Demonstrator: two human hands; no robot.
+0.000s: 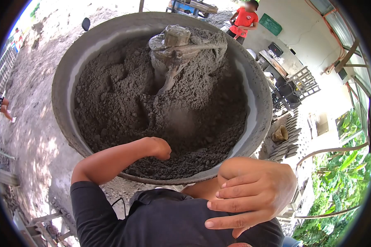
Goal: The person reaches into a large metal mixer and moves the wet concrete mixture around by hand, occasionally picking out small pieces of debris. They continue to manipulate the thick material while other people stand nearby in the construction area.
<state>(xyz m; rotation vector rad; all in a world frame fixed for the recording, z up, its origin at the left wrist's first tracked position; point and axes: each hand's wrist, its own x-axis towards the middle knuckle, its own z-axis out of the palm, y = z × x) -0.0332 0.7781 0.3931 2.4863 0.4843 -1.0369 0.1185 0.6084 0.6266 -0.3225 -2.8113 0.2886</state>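
A large round mixing pan (264, 119) holds a damp, crumbly grey mix (115, 88) that looks like mortar or concrete. Rising from the mix is a central hub with a paddle arm (177, 39), caked in the same material. Over the near part of the pan, my left hand (158, 148) reaches past the rim, just above the mix. Its fingers are turned down out of sight, so what they hold is hidden. Near my chest, beside the near right rim, my right hand (251, 193) is raised with its fingers apart and holds nothing.
Behind the pan stands a person in a red shirt (245, 20); another person (2, 101) is at the far left. To the right are a dirty bucket (280, 134), a black plastic crate (304, 82) and stacked ridged pieces (290, 136). Green plants (338, 181) grow at the lower right.
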